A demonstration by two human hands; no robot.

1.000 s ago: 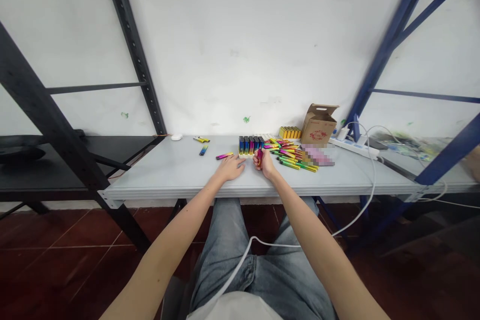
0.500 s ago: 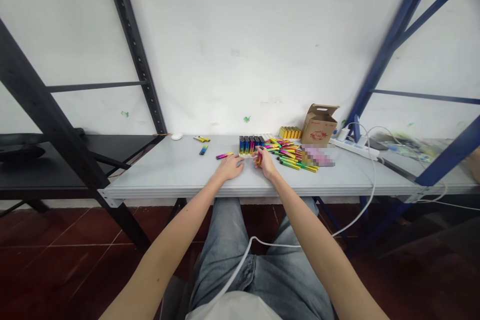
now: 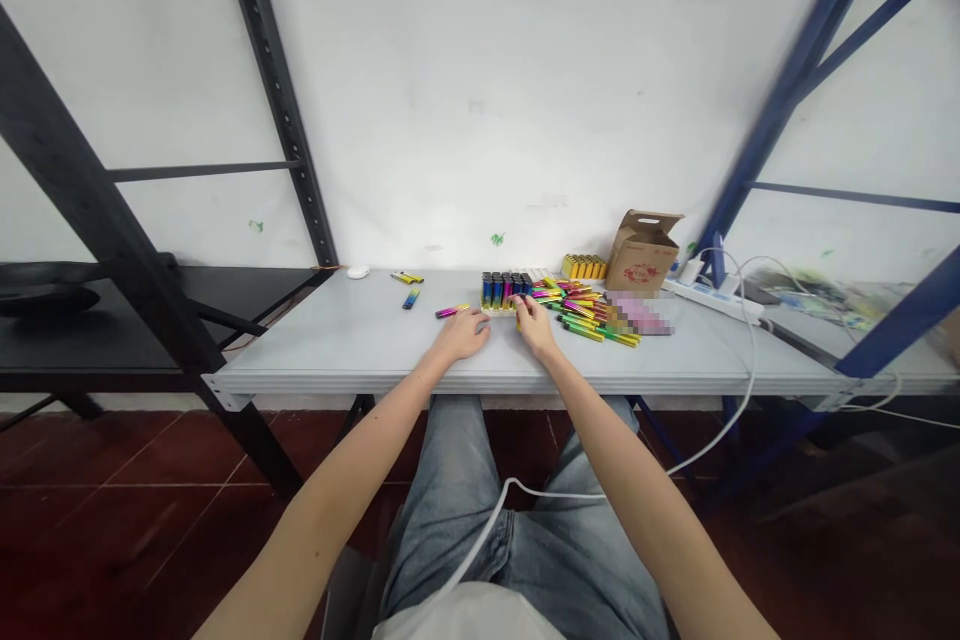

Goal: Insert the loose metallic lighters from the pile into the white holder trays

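My right hand (image 3: 534,326) is at the front right corner of a white tray (image 3: 496,312), its thumb and fingers pinched on a lighter (image 3: 517,322) that is mostly hidden. Rows of blue and purple lighters with black tops (image 3: 496,290) stand upright in that tray. My left hand (image 3: 463,334) lies on the table at the tray's front left, fingers stretched out, holding nothing. Just beyond its fingers lies a loose pink and yellow lighter (image 3: 451,311). To the right of my right hand spreads a heap of shiny green, gold and pink lighters (image 3: 581,310).
Behind the heap stand a block of yellow lighters (image 3: 583,266) and an open cardboard box (image 3: 642,250). A power strip (image 3: 712,296) with white cables is at the right. More lighters (image 3: 411,298) and a white round object (image 3: 358,272) lie at the left. Metal uprights flank the table (image 3: 360,350).
My right hand has turned slightly, fingers closer to the tray, and the lighter in it shows less. My left hand stays in place. The whole view has shifted slightly.
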